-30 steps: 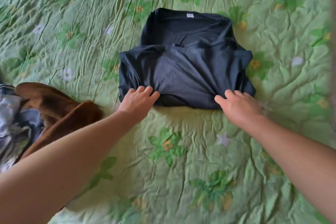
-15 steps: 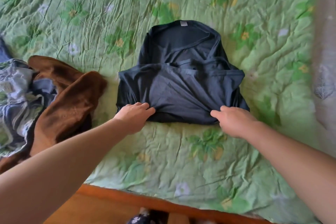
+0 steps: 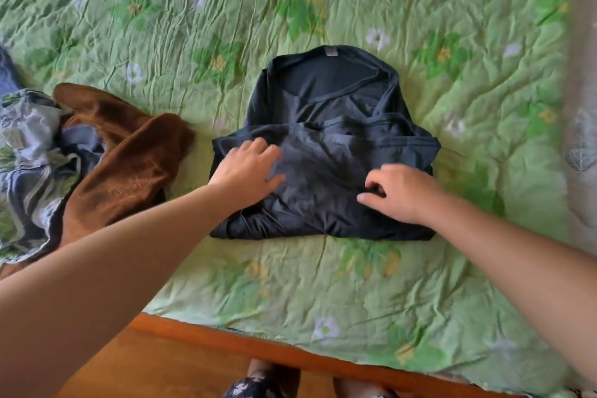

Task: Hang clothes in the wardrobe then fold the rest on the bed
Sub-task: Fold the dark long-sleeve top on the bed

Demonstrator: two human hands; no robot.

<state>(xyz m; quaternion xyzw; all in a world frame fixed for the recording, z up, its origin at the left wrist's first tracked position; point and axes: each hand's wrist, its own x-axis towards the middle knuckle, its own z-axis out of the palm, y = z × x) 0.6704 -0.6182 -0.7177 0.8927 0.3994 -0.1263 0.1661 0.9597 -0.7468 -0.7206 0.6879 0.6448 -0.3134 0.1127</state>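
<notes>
No readable text anywhere in my view. The only candidate is a small pale neck tag (image 3: 330, 51) sewn inside the collar of the dark folded shirt (image 3: 323, 152), and it is too small and blurred for me to tell whether it bears any letters, brand or size. The green floral bedspread (image 3: 290, 284) and the patterned cloth pile (image 3: 29, 152) at my left carry printed flowers and leaves only, no words, numbers or signs that I can make out.
</notes>
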